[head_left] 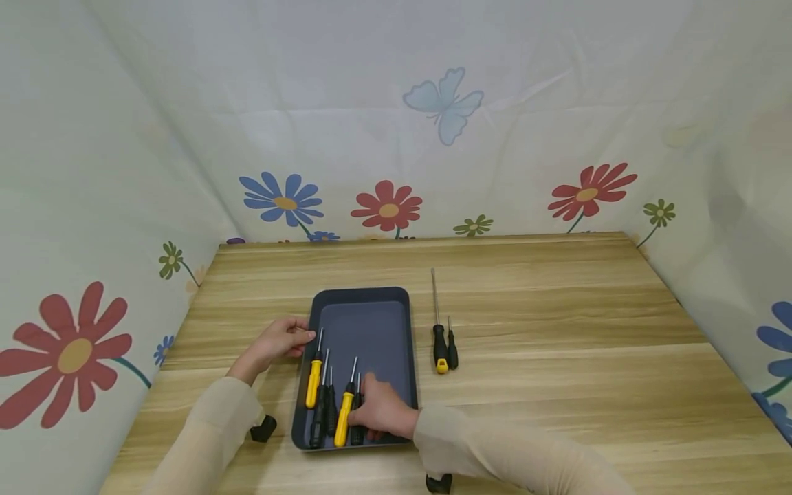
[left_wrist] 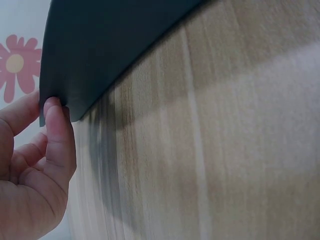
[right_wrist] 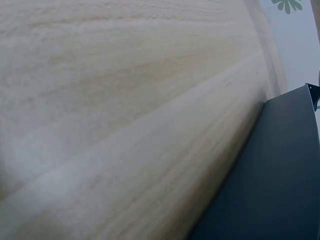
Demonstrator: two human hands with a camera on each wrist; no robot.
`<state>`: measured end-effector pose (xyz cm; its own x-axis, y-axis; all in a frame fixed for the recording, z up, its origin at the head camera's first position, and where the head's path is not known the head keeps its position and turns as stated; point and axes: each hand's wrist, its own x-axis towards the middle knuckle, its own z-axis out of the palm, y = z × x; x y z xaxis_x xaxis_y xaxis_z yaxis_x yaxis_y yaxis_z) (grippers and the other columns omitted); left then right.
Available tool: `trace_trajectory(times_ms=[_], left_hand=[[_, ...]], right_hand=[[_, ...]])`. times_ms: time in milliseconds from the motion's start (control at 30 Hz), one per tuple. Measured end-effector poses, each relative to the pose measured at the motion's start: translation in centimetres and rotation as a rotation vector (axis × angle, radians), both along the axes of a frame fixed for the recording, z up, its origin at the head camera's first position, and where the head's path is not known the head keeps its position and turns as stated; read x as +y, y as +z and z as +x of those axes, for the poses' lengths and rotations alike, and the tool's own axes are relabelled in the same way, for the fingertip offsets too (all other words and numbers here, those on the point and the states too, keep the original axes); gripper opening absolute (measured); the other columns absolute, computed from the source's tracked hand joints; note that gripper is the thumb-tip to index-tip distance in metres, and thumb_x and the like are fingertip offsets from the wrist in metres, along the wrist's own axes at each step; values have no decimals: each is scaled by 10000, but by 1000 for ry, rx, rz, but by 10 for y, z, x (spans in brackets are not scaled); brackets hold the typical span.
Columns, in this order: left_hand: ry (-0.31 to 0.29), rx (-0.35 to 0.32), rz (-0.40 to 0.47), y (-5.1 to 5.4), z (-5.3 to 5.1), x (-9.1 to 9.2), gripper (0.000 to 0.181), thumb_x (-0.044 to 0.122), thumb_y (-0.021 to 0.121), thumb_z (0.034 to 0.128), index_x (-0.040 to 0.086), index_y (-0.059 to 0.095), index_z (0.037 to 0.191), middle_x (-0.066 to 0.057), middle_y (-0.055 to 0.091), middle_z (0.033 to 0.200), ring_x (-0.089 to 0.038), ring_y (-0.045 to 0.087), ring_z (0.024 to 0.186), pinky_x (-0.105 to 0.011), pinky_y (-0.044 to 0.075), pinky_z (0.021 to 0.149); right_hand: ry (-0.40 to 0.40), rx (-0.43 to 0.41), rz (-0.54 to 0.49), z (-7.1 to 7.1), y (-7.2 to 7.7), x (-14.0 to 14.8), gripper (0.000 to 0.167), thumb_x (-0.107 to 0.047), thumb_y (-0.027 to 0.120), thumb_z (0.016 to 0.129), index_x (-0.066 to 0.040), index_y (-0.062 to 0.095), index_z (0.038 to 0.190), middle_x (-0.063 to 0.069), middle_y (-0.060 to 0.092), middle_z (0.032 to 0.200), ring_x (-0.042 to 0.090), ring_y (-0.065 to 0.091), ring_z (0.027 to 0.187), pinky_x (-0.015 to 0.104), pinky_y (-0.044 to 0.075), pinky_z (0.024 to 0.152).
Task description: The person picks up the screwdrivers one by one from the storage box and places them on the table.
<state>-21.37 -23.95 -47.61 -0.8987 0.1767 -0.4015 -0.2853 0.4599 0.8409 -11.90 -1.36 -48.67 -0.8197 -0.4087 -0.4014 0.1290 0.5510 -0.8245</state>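
A dark grey tray point(head_left: 365, 295) lies on the wooden table with several screwdrivers in its near left part. My left hand point(head_left: 281, 342) pinches the tray's left rim, its thumb and fingers on the tray wall point(left_wrist: 95, 50) in the left wrist view. Inside the tray, my right hand point(head_left: 385, 410) holds a small black screwdriver point(head_left: 357, 433) by its handle, right beside a yellow-handled screwdriver point(head_left: 342, 426). Left of these lie two black screwdrivers point(head_left: 318, 419) and another yellow-handled one point(head_left: 313, 385). The right wrist view shows the tray's outer wall point(right_wrist: 270, 175) but no hand.
Right of the tray, a long screwdriver with a black and yellow handle point(head_left: 440, 347) lies beside a short black screwdriver point(head_left: 453, 350) on the table point(head_left: 557, 344). A white flowered curtain point(head_left: 346, 137) hangs behind the table and along its sides.
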Motion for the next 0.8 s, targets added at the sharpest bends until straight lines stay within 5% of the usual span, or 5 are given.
trace_trajectory(times_ms=[800], left_hand=[[7, -9, -11, -3, -2, -1, 450, 213, 561, 868, -76, 407, 1177, -61, 511, 876, -126, 497, 708, -243, 494, 658]], right_hand=[[-80, -72, -27, 6, 2, -2, 398, -32, 700, 690, -46, 409, 963, 154, 537, 744, 171, 496, 343, 312, 429, 332]])
